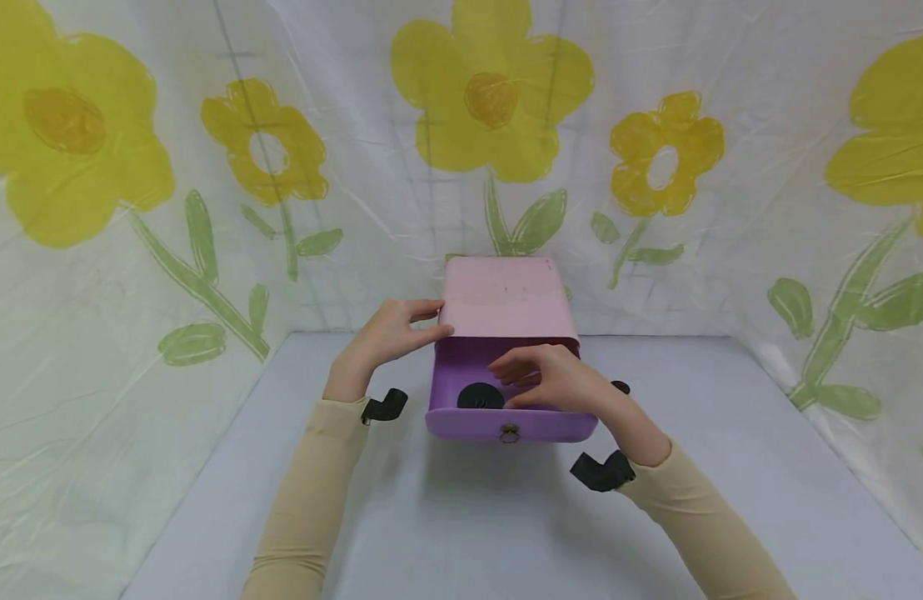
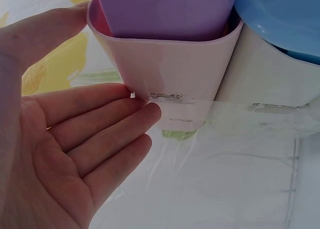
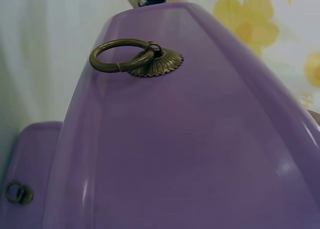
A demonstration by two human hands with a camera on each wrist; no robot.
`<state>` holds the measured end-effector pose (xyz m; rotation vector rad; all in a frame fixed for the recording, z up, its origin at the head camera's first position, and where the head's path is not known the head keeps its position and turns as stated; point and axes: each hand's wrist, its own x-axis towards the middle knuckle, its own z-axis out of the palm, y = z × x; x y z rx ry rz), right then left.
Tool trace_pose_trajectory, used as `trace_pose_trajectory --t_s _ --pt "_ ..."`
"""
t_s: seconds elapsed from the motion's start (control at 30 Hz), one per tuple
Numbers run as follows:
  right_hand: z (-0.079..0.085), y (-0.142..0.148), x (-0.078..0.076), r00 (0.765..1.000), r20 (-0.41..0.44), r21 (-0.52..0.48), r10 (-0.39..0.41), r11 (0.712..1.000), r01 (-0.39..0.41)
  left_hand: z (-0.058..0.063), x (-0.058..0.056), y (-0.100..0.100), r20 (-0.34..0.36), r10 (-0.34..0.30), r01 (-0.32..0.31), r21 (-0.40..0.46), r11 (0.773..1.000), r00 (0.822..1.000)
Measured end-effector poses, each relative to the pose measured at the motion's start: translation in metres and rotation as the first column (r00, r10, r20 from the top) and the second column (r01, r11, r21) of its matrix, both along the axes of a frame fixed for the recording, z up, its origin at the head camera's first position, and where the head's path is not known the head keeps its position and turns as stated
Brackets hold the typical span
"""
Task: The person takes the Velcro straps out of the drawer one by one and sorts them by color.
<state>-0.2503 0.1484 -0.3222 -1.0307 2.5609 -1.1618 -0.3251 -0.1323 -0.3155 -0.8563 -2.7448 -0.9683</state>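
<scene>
A pink drawer cabinet [image 1: 506, 296] stands at the back of the table with its purple drawer [image 1: 450, 425] pulled out. Inside that drawer lies a round black disc [image 1: 478, 395]. My left hand [image 1: 390, 329] touches the cabinet's left side, thumb near the front edge; in the left wrist view its fingers [image 2: 115, 121] stretch out against the pink wall. Over the drawer, my right hand [image 1: 562, 379] bends its fingers loosely, thumb tip beside the disc, with nothing visible between them. A brass ring pull [image 3: 117, 67] hangs on the drawer front in the right wrist view.
A blue drawer [image 2: 285, 24] in a whitish section adjoins the pink one in the left wrist view. Another purple drawer front [image 3: 32, 159] shows lower left in the right wrist view. Behind the table [image 1: 446, 533] hangs a flowered plastic curtain [image 1: 371, 208].
</scene>
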Motion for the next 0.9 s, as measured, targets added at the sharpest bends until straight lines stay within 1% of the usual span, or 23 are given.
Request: trace_pose_trajectory --t_s 0.2,0.43,0.9 --pt "-0.002 -0.003 -0.002 0.999 0.027 -0.005 0.023 1.000 -0.023 0.000 0.000 0.000 0.006 -0.006 0.006 -0.002 1.000 1.000" --pt "-0.004 -0.006 -0.007 0.997 0.048 0.011 0.064 0.998 -0.065 0.000 0.000 0.000 -0.002 0.005 -0.005 0.004 1.000 1.000" --pt "-0.007 -0.010 -0.015 0.991 0.039 0.108 0.126 0.986 -0.129 0.000 0.001 0.000 -0.020 -0.012 0.012 0.014 1.000 1.000"
